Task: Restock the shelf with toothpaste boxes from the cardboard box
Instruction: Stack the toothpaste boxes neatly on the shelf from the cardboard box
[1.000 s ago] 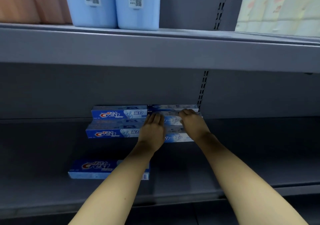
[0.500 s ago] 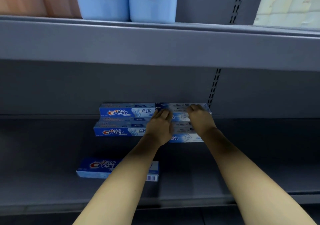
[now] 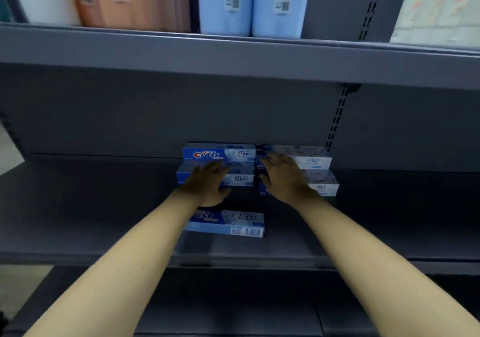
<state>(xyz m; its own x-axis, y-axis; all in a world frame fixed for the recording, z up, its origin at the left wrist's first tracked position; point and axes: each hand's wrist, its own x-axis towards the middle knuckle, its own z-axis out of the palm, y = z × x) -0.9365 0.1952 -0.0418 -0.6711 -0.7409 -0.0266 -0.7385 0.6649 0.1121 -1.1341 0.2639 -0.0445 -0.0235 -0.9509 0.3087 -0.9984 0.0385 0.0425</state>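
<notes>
now both hands flat on stacked crest boxes (image 3: 219, 154), grey shelf (image 3: 104, 206)

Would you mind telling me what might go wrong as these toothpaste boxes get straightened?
1. The left hand and right hand press flat on the two stacks; an uneven push could skew them.
2. The loose Crest box lies beneath the left forearm, so it might get nudged toward the shelf edge.

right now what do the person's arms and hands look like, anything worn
Both forearms are bare as far as the frame shows, with no sleeves, gloves or watch. The left hand is plain. The right hand may carry a small ring on one finger, too blurred to confirm.
</notes>
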